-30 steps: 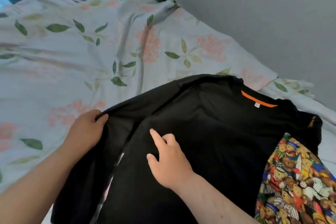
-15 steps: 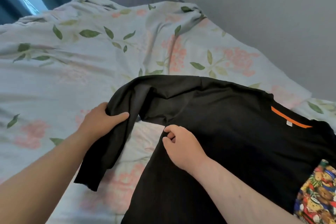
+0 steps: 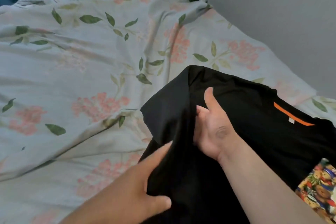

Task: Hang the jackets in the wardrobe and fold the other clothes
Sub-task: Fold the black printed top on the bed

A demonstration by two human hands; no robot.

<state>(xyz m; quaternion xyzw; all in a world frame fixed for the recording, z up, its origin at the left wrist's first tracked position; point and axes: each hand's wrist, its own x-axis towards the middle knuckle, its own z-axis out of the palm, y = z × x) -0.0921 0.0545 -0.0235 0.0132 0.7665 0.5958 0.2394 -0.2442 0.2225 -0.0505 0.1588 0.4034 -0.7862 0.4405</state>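
Two hands held a black shirt [image 3: 263,142] at the bed's [image 3: 72,78] right edge: left hand [image 3: 143,185] pinching its folded sleeve [image 3: 167,111], right hand [image 3: 212,129] curling fingers under that fold.

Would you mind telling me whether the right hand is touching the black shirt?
Touching. In the head view the right hand rests on the black shirt, fingers tucked into its fold.
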